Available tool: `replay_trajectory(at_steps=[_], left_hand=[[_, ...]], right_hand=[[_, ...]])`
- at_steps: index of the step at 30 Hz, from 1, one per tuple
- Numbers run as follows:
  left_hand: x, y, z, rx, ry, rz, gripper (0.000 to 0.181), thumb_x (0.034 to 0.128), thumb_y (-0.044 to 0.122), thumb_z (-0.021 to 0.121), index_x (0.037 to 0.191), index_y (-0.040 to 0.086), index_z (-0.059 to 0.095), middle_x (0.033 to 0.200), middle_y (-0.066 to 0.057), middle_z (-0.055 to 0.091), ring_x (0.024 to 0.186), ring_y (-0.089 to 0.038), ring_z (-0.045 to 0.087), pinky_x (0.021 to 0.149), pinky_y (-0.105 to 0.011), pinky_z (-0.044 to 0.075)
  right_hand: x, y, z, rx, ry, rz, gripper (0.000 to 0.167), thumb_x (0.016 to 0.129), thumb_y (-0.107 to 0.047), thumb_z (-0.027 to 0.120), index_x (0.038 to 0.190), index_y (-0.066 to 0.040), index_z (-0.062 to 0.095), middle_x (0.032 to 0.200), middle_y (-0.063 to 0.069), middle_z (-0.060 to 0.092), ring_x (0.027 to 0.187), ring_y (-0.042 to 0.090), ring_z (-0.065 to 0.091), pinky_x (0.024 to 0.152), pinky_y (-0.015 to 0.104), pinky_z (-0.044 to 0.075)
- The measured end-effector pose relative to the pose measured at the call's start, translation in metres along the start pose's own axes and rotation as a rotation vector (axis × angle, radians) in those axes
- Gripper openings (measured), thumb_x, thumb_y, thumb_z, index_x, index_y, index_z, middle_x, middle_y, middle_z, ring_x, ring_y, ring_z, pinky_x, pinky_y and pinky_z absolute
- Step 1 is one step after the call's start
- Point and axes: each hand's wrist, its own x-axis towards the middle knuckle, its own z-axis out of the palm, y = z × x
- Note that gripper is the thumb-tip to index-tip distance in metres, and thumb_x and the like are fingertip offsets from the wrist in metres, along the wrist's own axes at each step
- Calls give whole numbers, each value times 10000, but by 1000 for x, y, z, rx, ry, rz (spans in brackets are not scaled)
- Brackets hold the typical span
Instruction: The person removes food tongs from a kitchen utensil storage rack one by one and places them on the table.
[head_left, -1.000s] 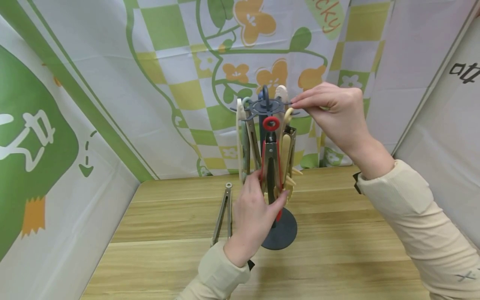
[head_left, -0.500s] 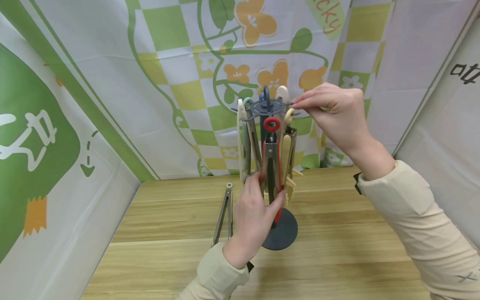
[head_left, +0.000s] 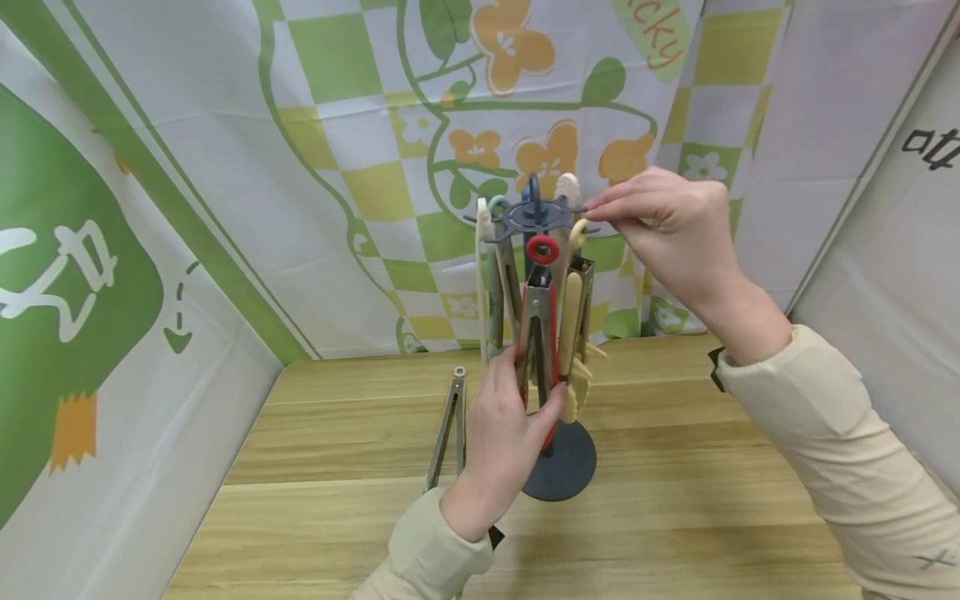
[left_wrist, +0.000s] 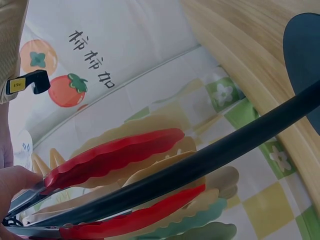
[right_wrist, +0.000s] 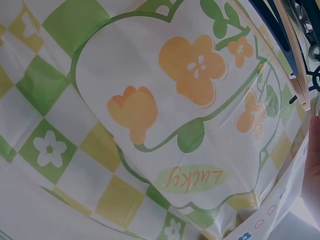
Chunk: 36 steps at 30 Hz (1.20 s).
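My left hand (head_left: 495,433) grips red-and-metal tongs (head_left: 536,310) partway down their arms. The tongs' red ring (head_left: 543,249) hangs at the front of a dark rotating rack (head_left: 534,215). In the left wrist view, the red scalloped tips (left_wrist: 117,155) spread to either side of the rack's black pole (left_wrist: 200,167). My right hand (head_left: 671,221) pinches one of the rack's hook arms on the right side. Only a sliver of that hand (right_wrist: 312,160) shows in the right wrist view.
Yellow tongs (head_left: 572,321), cream tongs (head_left: 482,283) and several others hang around the rack. Its round dark base (head_left: 566,479) stands on the wooden table (head_left: 690,500). Another pair of tongs (head_left: 459,390) lies left of my left hand. A patterned curtain (head_left: 360,275) hangs behind.
My left hand has shifted slightly left with the red tongs' lower part, and the arms now lean a little more. My right hand stays almost in place at the hook arm.
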Motion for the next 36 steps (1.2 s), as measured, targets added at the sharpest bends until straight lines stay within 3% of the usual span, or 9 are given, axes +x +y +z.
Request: replay_trajectory(at_steps=[14,18,22,36], left_hand=[[0,-3,-6,-19,-31,-15,527,762,229,721,1161,-36,500,1005,-123,582,677,-187,543,537,-266,482],[0,-5,-6,-5,-18,-4,531,754,227,727,1158,-38,505,1021,-130,597,738,-217,590,573,-303,512],[0,-7,-7,25,1,6,534,748,236,728,1162,-25,516,1009,-119,615,710,-227,608,530,-323,505],[0,-13,-11,22,-10,18,531,759,235,719,1166,-39,517,962,-121,602,649,-185,542,511,-287,473]], right_hand=[[-1,-7,0,-29,12,-12,155,784,83,618,719,1,731,771,98,699,722,203,646,733,64,428],[-1,-9,0,-37,14,-11,146,781,81,626,715,1,730,769,99,699,721,202,646,744,79,441],[0,-11,-1,-40,15,-8,143,777,83,628,709,5,727,767,102,698,720,206,646,755,102,456],[-1,-19,-4,-69,10,-7,144,771,82,614,714,12,727,755,111,695,722,212,645,751,148,480]])
